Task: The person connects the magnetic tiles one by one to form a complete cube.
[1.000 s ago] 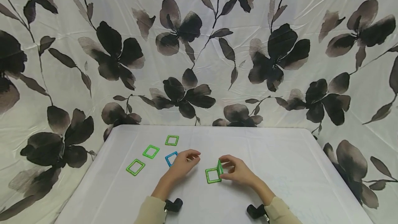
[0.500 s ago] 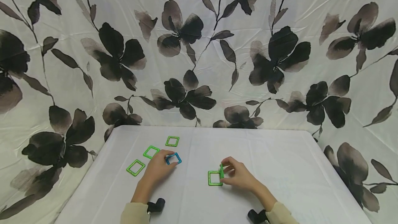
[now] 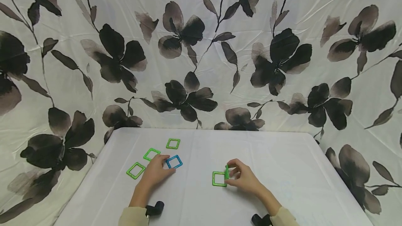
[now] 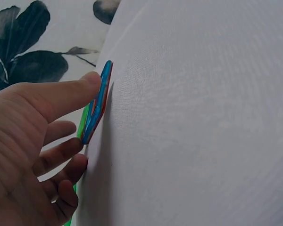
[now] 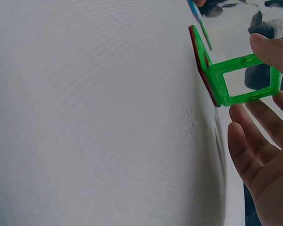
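Observation:
My left hand [image 3: 154, 172] grips a blue square magnetic tile [image 3: 176, 166], an open frame, between thumb and fingers. In the left wrist view the thumb presses one edge of the blue tile [image 4: 102, 94] and a curled fingertip meets the opposite end; its underside edge looks red. On the right, my right hand [image 3: 246, 177] holds a green square tile [image 3: 226, 172] upright, thumb and fingers at opposite edges. This tile meets a second green tile [image 3: 219, 185] along one side, forming an L. That second one lies flat on the table, as the right wrist view also shows.
Three loose green tiles lie around the left hand: one at the back [image 3: 174, 139], one partly behind the fingers [image 3: 147, 153], one at the left [image 3: 131, 167]. The white table [image 3: 276, 156] ends at a flower-printed cloth [image 3: 232, 79]. Black wrist cameras sit on both wrists.
My left hand has moved left from over the blue tile and now grips it from its left side. The right hand and its two joined green tiles have shifted slightly right.

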A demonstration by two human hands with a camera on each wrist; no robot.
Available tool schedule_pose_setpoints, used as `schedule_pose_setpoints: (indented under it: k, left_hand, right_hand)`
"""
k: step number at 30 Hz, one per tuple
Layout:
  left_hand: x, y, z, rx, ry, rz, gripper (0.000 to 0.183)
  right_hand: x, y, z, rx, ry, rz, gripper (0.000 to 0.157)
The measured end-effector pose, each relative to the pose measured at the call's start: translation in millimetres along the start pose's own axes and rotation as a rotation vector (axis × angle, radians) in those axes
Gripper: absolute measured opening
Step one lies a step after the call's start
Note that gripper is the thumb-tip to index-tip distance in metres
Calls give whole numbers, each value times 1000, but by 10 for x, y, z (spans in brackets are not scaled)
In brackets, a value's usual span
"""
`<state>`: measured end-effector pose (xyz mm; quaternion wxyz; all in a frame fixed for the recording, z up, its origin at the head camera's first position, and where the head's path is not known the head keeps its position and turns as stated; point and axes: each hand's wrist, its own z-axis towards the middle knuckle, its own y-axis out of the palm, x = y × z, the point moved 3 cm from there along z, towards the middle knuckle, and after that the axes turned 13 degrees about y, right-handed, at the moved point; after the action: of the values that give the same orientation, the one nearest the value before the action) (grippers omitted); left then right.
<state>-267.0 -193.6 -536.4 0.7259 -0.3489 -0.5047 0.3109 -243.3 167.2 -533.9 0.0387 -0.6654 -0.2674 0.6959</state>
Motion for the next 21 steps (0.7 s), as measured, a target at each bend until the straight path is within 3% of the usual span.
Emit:
schedule_pose_setpoints:
  k: [13,21]
  left_hand:
    - [11,-19,9,8,-54,-55,57]
    - [-64,-25,5,121,-78,-280,35]
  right_hand:
    - [-9,-22,-19,57,35,-85,63]
    - [-14,-6,-42,76,18,-63,61]
